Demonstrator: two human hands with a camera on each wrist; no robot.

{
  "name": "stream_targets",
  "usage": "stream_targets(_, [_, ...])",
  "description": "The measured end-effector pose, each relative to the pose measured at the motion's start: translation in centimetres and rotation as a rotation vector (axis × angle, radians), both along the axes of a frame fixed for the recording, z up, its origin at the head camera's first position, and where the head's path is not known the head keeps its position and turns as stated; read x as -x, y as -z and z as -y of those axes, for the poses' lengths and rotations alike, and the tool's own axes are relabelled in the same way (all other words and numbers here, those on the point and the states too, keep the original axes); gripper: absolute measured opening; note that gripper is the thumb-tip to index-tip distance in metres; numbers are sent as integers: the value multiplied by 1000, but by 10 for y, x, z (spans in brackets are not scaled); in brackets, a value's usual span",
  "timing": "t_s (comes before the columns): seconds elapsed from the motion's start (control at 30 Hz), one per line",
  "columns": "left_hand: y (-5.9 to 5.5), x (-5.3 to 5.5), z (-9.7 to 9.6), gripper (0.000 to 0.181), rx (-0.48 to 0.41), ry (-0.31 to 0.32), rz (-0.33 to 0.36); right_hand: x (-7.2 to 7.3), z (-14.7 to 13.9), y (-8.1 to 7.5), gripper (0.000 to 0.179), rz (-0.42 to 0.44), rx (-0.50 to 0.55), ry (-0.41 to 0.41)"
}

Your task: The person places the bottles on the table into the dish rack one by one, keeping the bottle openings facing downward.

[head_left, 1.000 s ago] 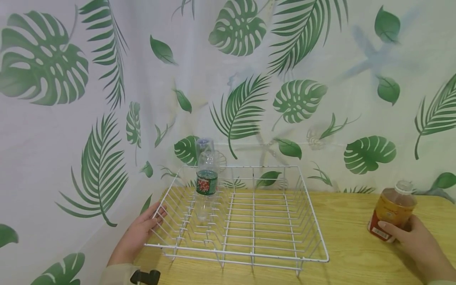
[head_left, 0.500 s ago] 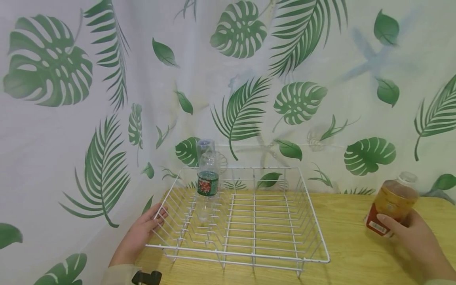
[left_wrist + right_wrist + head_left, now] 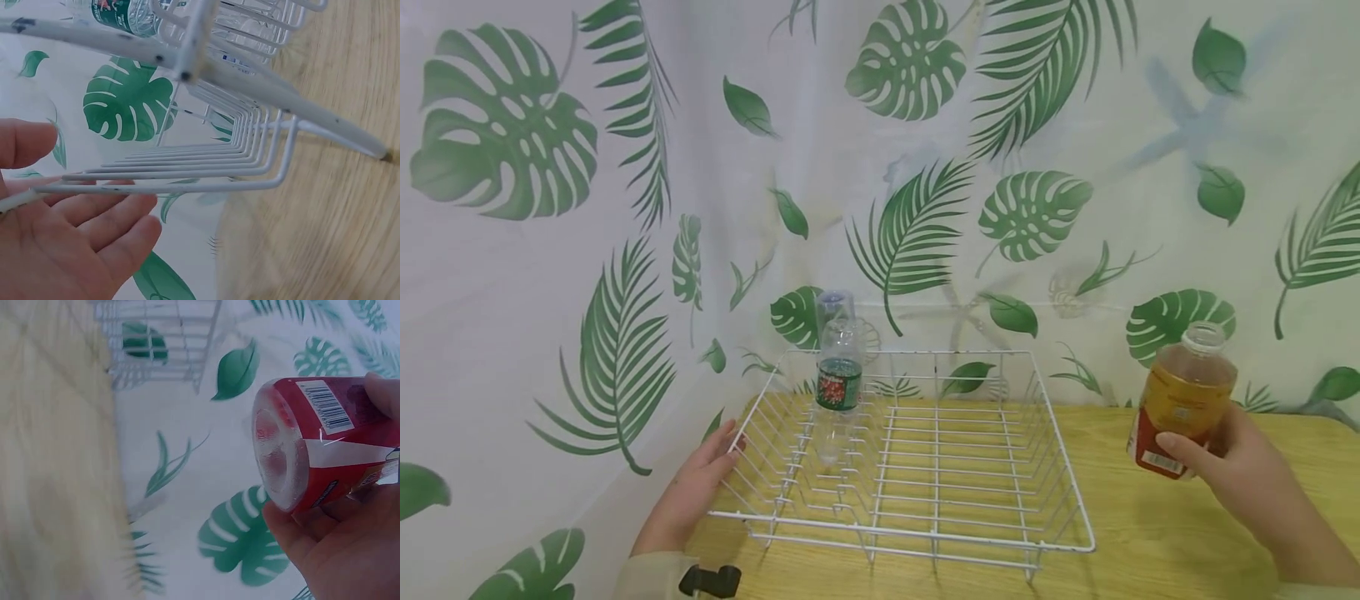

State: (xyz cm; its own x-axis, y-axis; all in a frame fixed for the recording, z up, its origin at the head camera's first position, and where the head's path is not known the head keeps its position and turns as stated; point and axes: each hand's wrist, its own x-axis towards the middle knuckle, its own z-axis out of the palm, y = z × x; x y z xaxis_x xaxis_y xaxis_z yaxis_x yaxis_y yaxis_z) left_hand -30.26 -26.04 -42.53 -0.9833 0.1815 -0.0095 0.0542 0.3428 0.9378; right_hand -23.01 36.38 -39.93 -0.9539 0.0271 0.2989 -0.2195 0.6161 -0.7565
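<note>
In the head view my right hand (image 3: 1247, 479) grips a plastic drink bottle (image 3: 1183, 400) with a yellow and red label, holding it tilted above the table. No cap shows on its neck. The right wrist view shows the bottle's base and barcode (image 3: 326, 406), with my thumb and fingers around it. My left hand (image 3: 703, 475) rests at the left side of a white wire dish rack (image 3: 936, 529). Seen from the left wrist, its fingers (image 3: 119, 225) are extended beside the rack's wires, thumb apart. A clear bottle (image 3: 838, 383) with a green label stands upright in the rack's left part.
Behind the clear bottle is another transparent bottle or cup (image 3: 835, 302), bluish at the top and partly hidden. The rack stands on a wood-grain table (image 3: 1120, 517). A white leaf-print curtain (image 3: 1060, 100) hangs along the back and left.
My right hand has raised the drink bottle off the table and brought it left toward the rack. My left hand stays at the rack's side, shifting only slightly.
</note>
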Motion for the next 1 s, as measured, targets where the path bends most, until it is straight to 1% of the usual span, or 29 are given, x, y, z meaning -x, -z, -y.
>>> stream_targets(0.1, [-3,-2,1,63,66,-32,-41,-7,17,-12,60,-37,-53,-24])
stream_targets(0.17, [-6,-4,0,66,106,-57,-90,-13,27,-18,64,-36,-87,-31])
stream_targets(0.27, [-12,-8,-4,71,186,-106,-186,-22,41,-26,70,-19,-129,-37])
stream_targets(0.33, [-18,-13,-9,74,249,-136,-253,-26,51,-30,74,-21,-156,-39])
stream_targets(0.4, [-28,-18,-16,73,300,-157,-313,-29,61,-33,77,-42,-193,-41])
stream_targets(0.5, [-45,-29,-31,71,369,-161,-425,-33,76,-37,79,-84,-254,-42])
stream_targets(0.6, [-61,-41,-51,71,446,-130,-589,-36,88,-39,79,-135,-314,-49])
stream_targets(0.67, [-68,-50,-65,73,500,-85,-712,-37,96,-38,77,-169,-365,-51])
stream_targets(0.73, [-74,-57,-81,74,556,-37,-831,-40,102,-38,75,-201,-410,-58])
stream_targets(0.8, [-76,-62,-96,73,597,7,-936,-43,109,-36,74,-221,-455,-60])
stream_targets(0.9, [-78,-67,-119,73,647,55,-1058,-48,118,-33,77,-235,-531,-68])
stream_targets(0.93, [-78,-68,-127,72,657,66,-1096,-49,122,-32,79,-251,-557,-72])
stream_targets(1.0, [-77,-73,-143,75,679,104,-1135,-51,127,-30,81,-295,-604,-78])
